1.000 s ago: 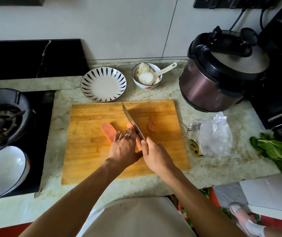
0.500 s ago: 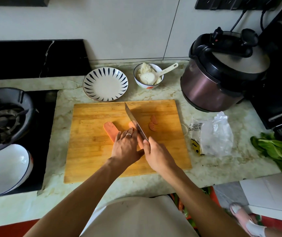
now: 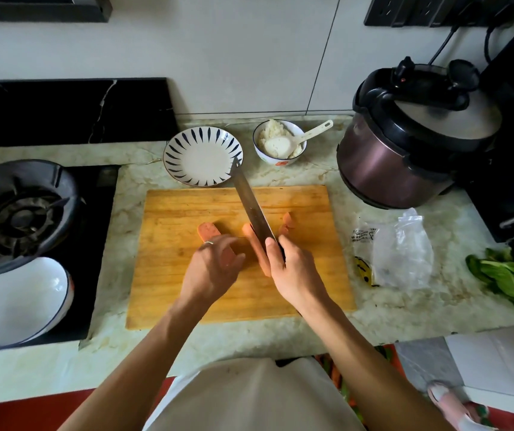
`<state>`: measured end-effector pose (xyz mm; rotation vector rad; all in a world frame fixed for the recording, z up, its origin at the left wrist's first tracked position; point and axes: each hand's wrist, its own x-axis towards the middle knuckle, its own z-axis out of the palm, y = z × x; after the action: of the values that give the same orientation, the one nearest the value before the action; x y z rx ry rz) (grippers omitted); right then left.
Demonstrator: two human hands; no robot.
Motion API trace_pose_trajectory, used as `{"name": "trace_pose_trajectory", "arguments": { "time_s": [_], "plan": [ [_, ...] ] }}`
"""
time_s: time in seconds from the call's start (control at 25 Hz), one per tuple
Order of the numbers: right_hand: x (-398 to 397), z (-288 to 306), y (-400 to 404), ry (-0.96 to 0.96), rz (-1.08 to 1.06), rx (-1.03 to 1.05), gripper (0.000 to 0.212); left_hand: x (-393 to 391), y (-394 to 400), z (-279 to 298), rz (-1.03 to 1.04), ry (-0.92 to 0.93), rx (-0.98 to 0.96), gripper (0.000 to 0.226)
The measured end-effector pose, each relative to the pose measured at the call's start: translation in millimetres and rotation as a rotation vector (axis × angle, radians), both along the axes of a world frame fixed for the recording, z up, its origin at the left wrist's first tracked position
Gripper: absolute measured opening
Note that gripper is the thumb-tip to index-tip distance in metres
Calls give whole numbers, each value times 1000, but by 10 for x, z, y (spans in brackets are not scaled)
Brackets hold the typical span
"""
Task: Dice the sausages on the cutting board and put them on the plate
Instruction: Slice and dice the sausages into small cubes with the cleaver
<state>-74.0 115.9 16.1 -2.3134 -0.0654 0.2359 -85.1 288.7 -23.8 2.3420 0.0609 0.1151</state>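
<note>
A pale green marbled kitchen counter (image 3: 374, 315) runs along a white wall, and on it lies a rectangular light-wood cutting board (image 3: 171, 275). The change from half a second ago is plain: the long steel kitchen knife (image 3: 251, 206), which then lay low against the nearer pink sausage beside the guiding fingers, is now lifted, its tip showing over the rim of the white plate with dark blue radial strokes (image 3: 187, 150) behind the board. The right hand (image 3: 293, 272) holds the handle with fingers curled tight round it.

The left hand (image 3: 215, 269) has shifted too. It was pressed on the sausage with fingertips up against the blade; now it sits a little to the left, blurred with motion, fingers loosely spread over the board near the left pink sausage (image 3: 208, 232). Whether it touches that sausage I cannot tell. The right pink sausage (image 3: 257, 250) lies between the two hands, partly under the raised blade.

A few thin pink slices (image 3: 290, 223) rest on the board to the right of the knife, the same small group as before. The plate holds nothing yet.

My reading is that one stroke has ended and the hands are resetting for the next. The work is at an early stage: both sausages are mostly whole, the cut pieces are rounds and not dice, and the transfer has not begun. The left fingers should be tucked before the blade drops.
</note>
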Motion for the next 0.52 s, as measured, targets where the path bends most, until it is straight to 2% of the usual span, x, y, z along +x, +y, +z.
{"name": "trace_pose_trajectory", "arguments": {
  "time_s": [0.12, 0.2, 0.36, 0.52],
  "plan": [
    [1, -1, 71, 46, 86, 15, 32, -98, 251, 13, 264, 86, -94, 21],
    [-46, -30, 118, 97, 119, 9, 34, -119, 358, -53, 358, 202, -127, 24],
    [-117, -54, 176, 149, 141, 46, 34, -73, 344, -148, 391, 370, -249, 36],
    [-160, -56, 198, 138, 144, 26, 38, 24, 242, -239, 403, 428, -344, 47]
  ]
}}
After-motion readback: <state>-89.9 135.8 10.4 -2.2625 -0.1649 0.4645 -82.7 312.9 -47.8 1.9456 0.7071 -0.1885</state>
